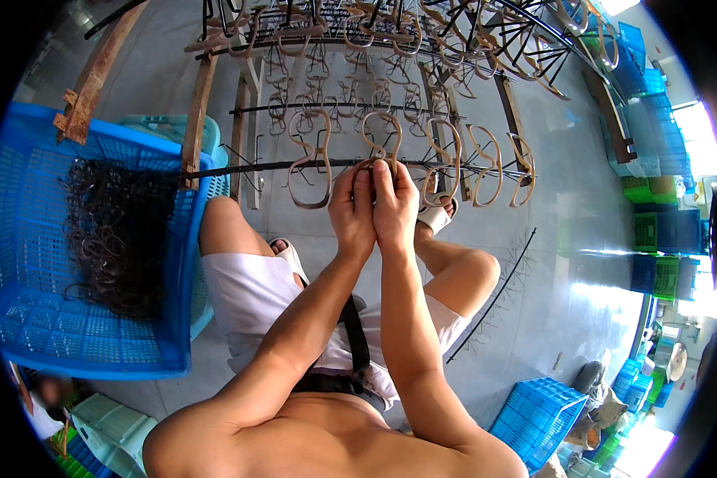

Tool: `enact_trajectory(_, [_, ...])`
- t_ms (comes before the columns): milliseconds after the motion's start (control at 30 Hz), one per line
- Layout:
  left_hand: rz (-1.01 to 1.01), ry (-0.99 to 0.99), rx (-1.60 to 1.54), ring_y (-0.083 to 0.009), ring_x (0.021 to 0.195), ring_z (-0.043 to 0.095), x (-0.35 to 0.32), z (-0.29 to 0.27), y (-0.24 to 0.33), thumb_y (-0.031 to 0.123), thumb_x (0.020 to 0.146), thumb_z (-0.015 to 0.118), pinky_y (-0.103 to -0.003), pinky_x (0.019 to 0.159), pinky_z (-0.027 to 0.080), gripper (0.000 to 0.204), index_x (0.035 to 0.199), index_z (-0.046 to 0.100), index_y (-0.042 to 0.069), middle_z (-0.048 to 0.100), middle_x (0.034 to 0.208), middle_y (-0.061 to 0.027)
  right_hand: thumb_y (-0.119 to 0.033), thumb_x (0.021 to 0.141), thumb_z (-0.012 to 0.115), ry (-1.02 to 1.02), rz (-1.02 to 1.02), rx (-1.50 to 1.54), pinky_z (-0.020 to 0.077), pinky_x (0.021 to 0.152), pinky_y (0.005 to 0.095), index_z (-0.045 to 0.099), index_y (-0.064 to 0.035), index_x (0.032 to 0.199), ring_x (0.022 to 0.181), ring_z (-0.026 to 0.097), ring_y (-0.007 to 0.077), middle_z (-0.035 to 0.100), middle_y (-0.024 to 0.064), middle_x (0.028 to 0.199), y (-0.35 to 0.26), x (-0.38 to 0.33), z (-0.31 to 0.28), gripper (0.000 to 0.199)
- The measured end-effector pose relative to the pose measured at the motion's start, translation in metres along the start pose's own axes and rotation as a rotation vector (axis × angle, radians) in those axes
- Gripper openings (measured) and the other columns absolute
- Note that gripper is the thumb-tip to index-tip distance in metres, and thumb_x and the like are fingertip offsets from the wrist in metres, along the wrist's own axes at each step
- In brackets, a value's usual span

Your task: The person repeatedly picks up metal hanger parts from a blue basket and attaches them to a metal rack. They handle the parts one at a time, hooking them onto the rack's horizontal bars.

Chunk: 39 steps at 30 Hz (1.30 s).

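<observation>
My left hand (352, 212) and my right hand (395, 205) meet side by side in the middle, thumbs up and fingers closed. Between them they grip the lower part of a brown figure-eight loop (398, 131), whose upper ring shows above the fingertips. It sits at a black rod (255, 166) that runs crosswise with thin prongs. To its left hangs a similar brown loop (327, 179), and several more hang to its right. My fingers hide the lower part of the held loop and how it meets the rod.
Rusty uprights (203, 111) carry further rows of loops at the back. On the left stands a big blue basket (24, 319) with a dark tangle of loops (119, 239). Another pronged rod (498, 291) lies on the floor; a blue crate (538, 410) stands at lower right.
</observation>
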<state>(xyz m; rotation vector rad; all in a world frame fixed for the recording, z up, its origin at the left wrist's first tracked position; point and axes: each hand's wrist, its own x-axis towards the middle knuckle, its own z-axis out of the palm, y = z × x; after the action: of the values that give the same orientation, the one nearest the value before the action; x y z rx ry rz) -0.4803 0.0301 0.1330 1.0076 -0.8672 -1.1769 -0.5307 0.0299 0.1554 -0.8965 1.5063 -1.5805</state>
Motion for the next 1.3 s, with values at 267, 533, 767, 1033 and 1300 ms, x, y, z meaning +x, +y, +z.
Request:
enact_trajectory(267, [0.182,0.036,0.202,-0.0094,0.077,0.056,0.001,-0.002,-0.003,0.022,0.096,0.049,-0.024,0.069,0.046,0.025,0.103,0.061,0.001,0.063,0.088,-0.0053,-0.022,0.092,0.056,-0.054,0.097,0.181,0.0422,0.06,0.0199,0.06,0.0007,0.097,0.067,0.049,0.0051,0.06,0.0001,0.078,-0.002,-0.001,-0.003,0.023])
enact_trajectory(533, [0.048,0.083,0.291,-0.0114,0.068,0.054,-0.006,0.0,0.009,0.027,0.095,0.051,-0.026,0.064,0.044,0.03,0.098,0.061,-0.001,0.062,0.079,-0.007,-0.023,0.093,0.055,-0.063,0.102,0.184,0.0423,0.065,0.0207,0.057,0.0008,0.102,0.072,0.049,0.0059,0.059,0.0009,0.083,0.006,-0.008,-0.01,0.025])
enact_trajectory(767, [0.052,0.025,0.435,-0.0292,0.094,0.05,-0.032,-0.024,-0.017,0.027,0.096,0.04,-0.037,0.087,0.036,0.035,0.108,0.052,-0.003,0.056,0.101,-0.0176,-0.024,0.097,0.042,0.118,-0.128,-0.43,0.0443,0.073,0.0275,0.049,0.0029,0.109,0.079,0.053,0.0159,0.057,0.0084,0.089,0.01,-0.063,-0.044,0.031])
enact_trajectory(1033, [-0.425,0.108,0.127,-0.017,0.08,0.049,-0.07,-0.051,-0.055,0.033,0.094,0.047,-0.028,0.071,0.041,0.034,0.109,0.048,0.002,0.051,0.097,-0.0094,-0.014,0.094,0.046,0.019,0.062,-0.314,0.0458,0.07,0.031,0.049,0.0036,0.113,0.075,0.052,0.0193,0.054,0.0114,0.089,0.062,-0.107,-0.086,0.027])
enact_trajectory(1300, [-0.106,-0.064,0.077,-0.004,0.057,0.045,-0.065,-0.101,0.037,0.008,0.092,0.052,-0.019,0.046,0.035,0.007,0.098,0.05,0.006,0.053,0.073,-0.0005,-0.02,0.093,0.051,0.149,0.056,-0.232,0.0409,0.059,0.0252,0.058,0.0021,0.088,0.063,0.049,0.0119,0.052,0.0048,0.064,-0.016,-0.121,-0.066,0.024])
